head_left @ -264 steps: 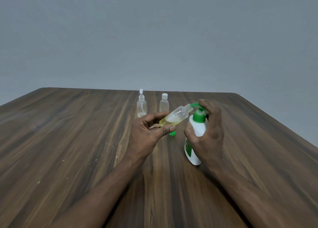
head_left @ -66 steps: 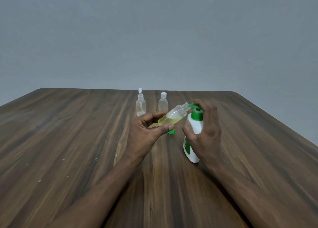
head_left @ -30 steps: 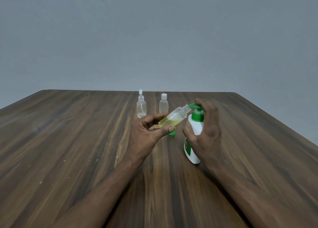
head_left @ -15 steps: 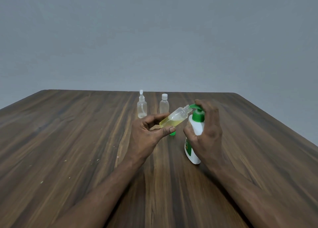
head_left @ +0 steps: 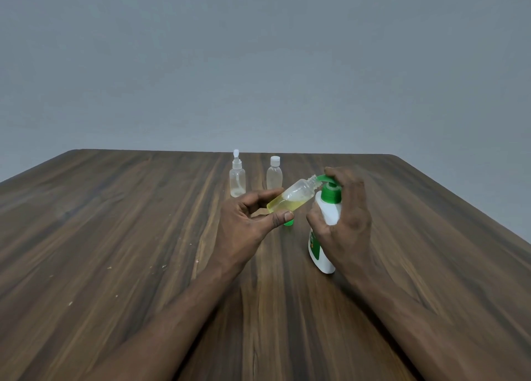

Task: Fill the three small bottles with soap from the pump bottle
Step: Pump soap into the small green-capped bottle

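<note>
I saw the left hand (head_left: 244, 228) pinching the tilted bottle (head_left: 290, 199) at the spout (head_left: 321, 177), the right hand (head_left: 344, 222) gripping the pump bottle (head_left: 329, 212), table (head_left: 115, 237) edges well away.

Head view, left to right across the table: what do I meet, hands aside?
Spray-top small bottle → white-capped small bottle → green cap → pump bottle, gripped by the right hand. The tilted small bottle in the left hand overlaps several, so it is left out.
</note>
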### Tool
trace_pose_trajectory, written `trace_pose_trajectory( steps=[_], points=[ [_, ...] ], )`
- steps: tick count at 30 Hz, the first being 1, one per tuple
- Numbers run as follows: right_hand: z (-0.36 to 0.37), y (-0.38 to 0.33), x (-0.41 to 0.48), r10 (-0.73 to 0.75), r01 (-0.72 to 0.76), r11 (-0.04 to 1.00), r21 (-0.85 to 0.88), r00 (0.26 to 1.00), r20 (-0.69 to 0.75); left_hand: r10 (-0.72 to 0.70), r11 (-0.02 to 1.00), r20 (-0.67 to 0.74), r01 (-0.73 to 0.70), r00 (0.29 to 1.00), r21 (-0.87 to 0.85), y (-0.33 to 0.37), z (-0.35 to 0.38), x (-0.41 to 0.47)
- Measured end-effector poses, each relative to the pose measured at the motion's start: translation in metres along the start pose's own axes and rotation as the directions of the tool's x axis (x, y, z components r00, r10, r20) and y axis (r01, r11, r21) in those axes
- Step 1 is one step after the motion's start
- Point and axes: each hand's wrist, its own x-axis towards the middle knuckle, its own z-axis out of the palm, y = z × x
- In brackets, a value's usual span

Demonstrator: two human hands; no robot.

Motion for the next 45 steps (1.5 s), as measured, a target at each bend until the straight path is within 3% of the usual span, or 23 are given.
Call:
trace_pose_trajectory(
  steps=[45],
  points=[
    [-0.0008, 0.0000, 0.0002, 0.007, -0.006, 0.999, -0.047, 1.000, 0.026, -0.001, 1.000, 0.004, 0.001, 1.000, -0.022, 0.0016, -0.0001, 0.0012]
  ],
)
